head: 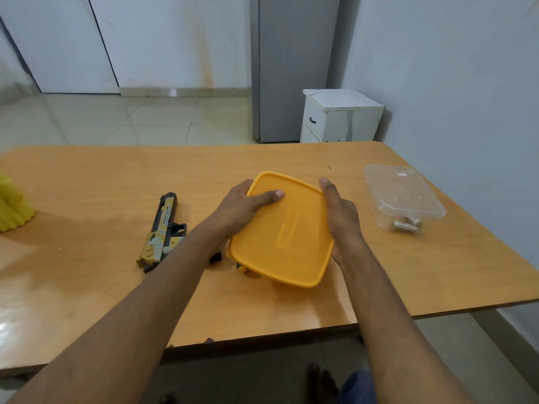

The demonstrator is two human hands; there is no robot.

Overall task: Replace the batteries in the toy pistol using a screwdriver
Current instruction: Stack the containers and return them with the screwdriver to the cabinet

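Note:
A square box with a yellow lid [284, 233] sits tilted at the middle of the wooden table [102, 176]. My left hand [242, 204] grips its left edge, thumb lying across the lid. My right hand [341, 217] holds the right edge with the fingers stretched along the side. The toy pistol [162, 233], black, grey and yellow, lies flat to the left of my left forearm, apart from both hands. A clear plastic container [404, 195] at the right holds white batteries [407, 224]. A small black and yellow part [242, 268] peeks out beneath the box's near-left corner.
A yellow ridged object [13, 204] stands at the table's left edge. Beyond the far edge stand a white bedside cabinet [339, 116] and a grey fridge [291, 68]. A wall runs close along the right side.

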